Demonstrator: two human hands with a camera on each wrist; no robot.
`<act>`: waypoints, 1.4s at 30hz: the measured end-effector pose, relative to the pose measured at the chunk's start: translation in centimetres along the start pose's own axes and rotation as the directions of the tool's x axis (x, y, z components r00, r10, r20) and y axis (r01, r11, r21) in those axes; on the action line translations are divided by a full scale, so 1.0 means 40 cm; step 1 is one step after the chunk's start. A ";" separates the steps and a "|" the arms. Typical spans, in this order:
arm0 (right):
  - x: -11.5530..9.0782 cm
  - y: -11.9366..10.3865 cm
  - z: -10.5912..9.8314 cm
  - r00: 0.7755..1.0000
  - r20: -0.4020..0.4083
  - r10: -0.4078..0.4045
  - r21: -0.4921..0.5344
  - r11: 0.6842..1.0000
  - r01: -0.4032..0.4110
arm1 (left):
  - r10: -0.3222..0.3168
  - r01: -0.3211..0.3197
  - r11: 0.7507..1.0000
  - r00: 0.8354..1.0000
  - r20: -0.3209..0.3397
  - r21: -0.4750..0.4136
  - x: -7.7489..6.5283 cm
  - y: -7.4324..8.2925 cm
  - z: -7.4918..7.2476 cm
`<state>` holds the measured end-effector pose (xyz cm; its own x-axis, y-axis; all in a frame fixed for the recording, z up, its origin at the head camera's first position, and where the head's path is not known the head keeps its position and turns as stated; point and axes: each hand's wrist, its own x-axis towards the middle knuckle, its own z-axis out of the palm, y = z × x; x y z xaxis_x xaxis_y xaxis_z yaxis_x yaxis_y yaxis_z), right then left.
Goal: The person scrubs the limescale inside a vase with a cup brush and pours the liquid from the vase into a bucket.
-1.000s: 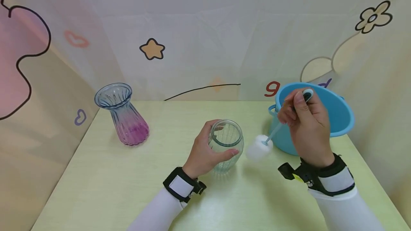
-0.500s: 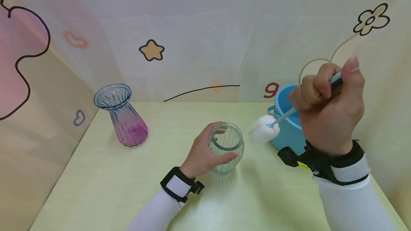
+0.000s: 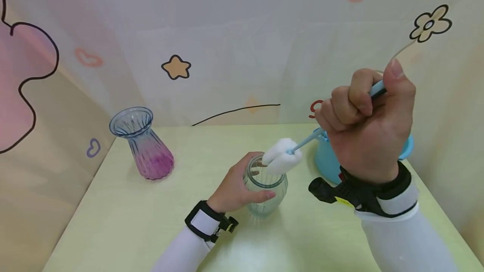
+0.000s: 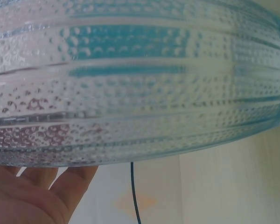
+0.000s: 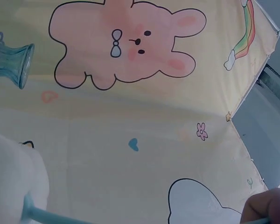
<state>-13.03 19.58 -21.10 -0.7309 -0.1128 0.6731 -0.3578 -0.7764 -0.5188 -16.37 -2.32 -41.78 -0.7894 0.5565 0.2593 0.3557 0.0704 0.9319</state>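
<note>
My left hand (image 3: pixel 236 188) grips a clear ribbed glass jar (image 3: pixel 269 205) from its left side, thumb across the front and fingers round the back. In the left wrist view the jar's dimpled wall (image 4: pixel 177 88) fills most of the picture, with fingers (image 4: pixel 74 186) against its lower edge. My right hand (image 3: pixel 368 125) holds the blue handle of a bottle brush, fist closed round it with the thumb on top. The brush's white sponge head (image 3: pixel 281 156) overlaps the jar's mouth in the head view. In the right wrist view the sponge head (image 5: pixel 14 182) shows at lower left.
A glass vase (image 3: pixel 151 150), blue at the top and pink below, stands at the left of the pale table (image 3: pixel 113 221). A light blue bucket (image 3: pixel 327 160) stands behind the right hand, partly hidden. A printed cloth backdrop (image 3: pixel 227 45) rises behind the table.
My right hand first lifted the brush beside the bucket, then moved it left, taking the sponge head to the jar's mouth. My left hand keeps its hold on the jar.
</note>
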 end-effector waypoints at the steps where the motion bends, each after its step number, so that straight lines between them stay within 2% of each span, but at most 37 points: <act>1: 0.000 -0.001 0.003 1.000 0.003 0.003 0.007 1.000 -0.003 | 0.001 -0.001 1.000 1.000 0.007 0.000 -0.001 -0.001 -0.001; 4: -0.003 -0.004 0.016 1.000 0.006 0.009 0.037 0.999 -0.010 | -0.005 0.005 1.000 1.000 0.027 0.011 -0.003 -0.002 -0.003; 7: -0.005 0.003 0.024 0.999 0.044 0.024 0.067 0.997 -0.027 | -0.008 0.007 1.000 0.999 0.053 0.014 -0.005 0.000 -0.006; 10: -0.009 0.017 0.027 0.995 0.081 0.053 0.044 0.997 -0.057 | -0.001 0.001 1.000 0.996 0.086 -0.003 -0.005 0.003 -0.006; 16: -0.022 0.056 0.017 0.979 0.145 0.145 -0.073 0.988 -0.136 | -0.022 0.026 0.999 0.987 0.156 -0.025 -0.006 0.008 -0.006; 21: -0.044 0.092 0.014 0.971 0.121 0.206 -0.182 0.966 -0.182 | -0.056 0.070 0.996 0.972 0.228 -0.052 -0.007 0.008 -0.009; 25: -0.063 0.112 0.013 0.966 0.105 0.236 -0.231 0.951 -0.207 | -0.033 0.055 0.996 0.963 0.268 -0.076 -0.008 0.005 -0.011; 34: -0.108 0.148 -0.002 0.962 0.115 0.247 -0.269 0.940 -0.209 | 0.046 -0.004 0.991 0.950 0.309 -0.134 -0.005 -0.009 -0.017; 42: -0.135 0.178 -0.020 0.969 0.134 0.209 -0.228 0.958 -0.175 | 0.026 0.035 0.985 0.937 0.348 -0.170 -0.006 -0.011 -0.017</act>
<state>-12.10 15.14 -28.83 -0.7051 -0.3546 0.6141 -0.3469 -0.5828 -0.7348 -16.68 -3.05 -42.06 -0.5565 0.8112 0.1795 0.2370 -0.0520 0.9701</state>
